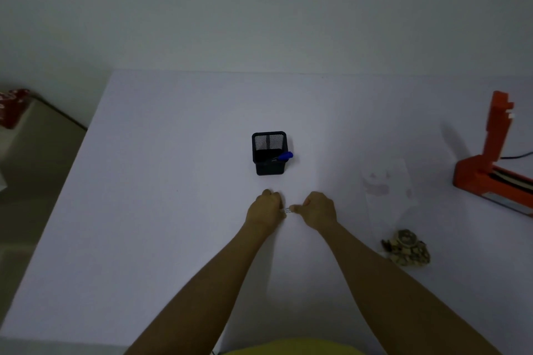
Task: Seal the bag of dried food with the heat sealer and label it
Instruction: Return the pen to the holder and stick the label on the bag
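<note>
My left hand (266,206) and my right hand (315,208) meet at the middle of the white table (161,210), fingers curled, pinching a small white label (287,211) between them. The clear bag of dried food (406,248) lies at the right, near my right forearm, with brownish pieces bunched at its lower end and its flat clear top (386,181) stretching away from me. The orange heat sealer (496,161) stands at the far right edge with its arm raised.
A black mesh pen holder (269,153) with a blue pen (285,156) stands just beyond my hands. A black cord (516,156) runs off behind the sealer. A red patterned thing (11,108) sits on a low surface at far left.
</note>
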